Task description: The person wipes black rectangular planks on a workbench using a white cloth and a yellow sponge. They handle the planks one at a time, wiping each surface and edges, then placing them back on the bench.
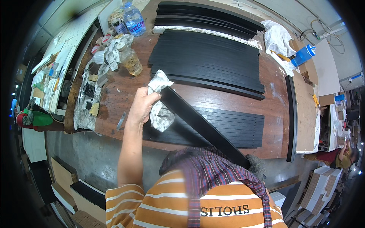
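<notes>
My left hand [141,105] is closed round a stained white rag [162,117]. The rag bunches up at the far end of a long black wooden slat [205,125]. That slat slants from the rag down to the right, close to my chest. At its near end my right hand [256,165], in a grey glove, grips it; most of those fingers are hidden. Beneath the slat, several flat black slats [243,127] lie in a row on the brown table [273,133]. Beyond them sits a wider group of black slats [205,57].
To the left stand a jar of yellowish liquid [131,60], a large water bottle [134,21] and stained rags [85,110]. Another black slat [291,117] lies along the right edge. A blue bottle [303,55] and white cloth [276,36] are far right. Another person [344,156] is at the far right.
</notes>
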A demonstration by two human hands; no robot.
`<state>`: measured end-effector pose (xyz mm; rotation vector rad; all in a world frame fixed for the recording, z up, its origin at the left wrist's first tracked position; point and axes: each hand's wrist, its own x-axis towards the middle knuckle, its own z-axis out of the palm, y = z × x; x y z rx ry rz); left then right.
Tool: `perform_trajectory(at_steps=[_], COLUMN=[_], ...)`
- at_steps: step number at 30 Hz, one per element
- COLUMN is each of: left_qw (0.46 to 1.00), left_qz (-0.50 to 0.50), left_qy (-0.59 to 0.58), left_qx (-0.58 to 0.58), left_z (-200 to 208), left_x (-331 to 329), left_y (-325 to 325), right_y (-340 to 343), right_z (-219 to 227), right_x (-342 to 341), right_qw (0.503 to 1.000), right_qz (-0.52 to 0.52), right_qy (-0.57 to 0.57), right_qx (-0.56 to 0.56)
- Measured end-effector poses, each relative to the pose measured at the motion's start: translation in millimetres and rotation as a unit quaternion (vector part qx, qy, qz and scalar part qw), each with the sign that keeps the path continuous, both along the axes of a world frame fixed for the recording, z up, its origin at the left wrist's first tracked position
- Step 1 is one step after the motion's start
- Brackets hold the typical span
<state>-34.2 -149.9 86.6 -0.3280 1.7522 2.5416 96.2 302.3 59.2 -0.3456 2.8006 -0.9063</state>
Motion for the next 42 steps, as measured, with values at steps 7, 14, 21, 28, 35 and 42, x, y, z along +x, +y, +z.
perform_trajectory(at_steps=[7, 14, 21, 28, 35, 42], left_qw=[1.000, 0.985, 0.997, 0.960, 0.939, 0.954], left_qz=[-0.011, 0.094, -0.011, -0.233, -0.315, -0.146], left_qy=[0.009, 0.060, 0.039, 0.156, 0.037, -0.073], left_qx=[0.002, 0.135, 0.065, 0.003, -0.130, -0.251], left_z=[-8.3, 4.9, 51.0, 68.1, 7.9, 19.0], left_x=[1.8, -18.7, -39.7, -64.3, -27.5, 12.6], left_y=[-5.2, 49.5, 157.2, 99.9, 127.6, 68.8], right_y=[-1.9, -56.6, -147.7, -132.0, -115.1, -46.0], right_z=[-0.7, 24.4, 32.1, 82.9, 102.5, 102.0], right_x=[-1.7, -38.4, -145.7, -229.8, -262.7, -250.7], right_qw=[1.000, 0.998, 0.971, 0.890, 0.639, 0.643], right_qz=[-0.004, -0.058, -0.012, 0.043, 0.096, -0.138], right_qy=[-0.013, -0.006, 0.212, 0.163, -0.185, 0.003], right_qx=[0.005, 0.025, -0.109, -0.423, -0.740, -0.753])
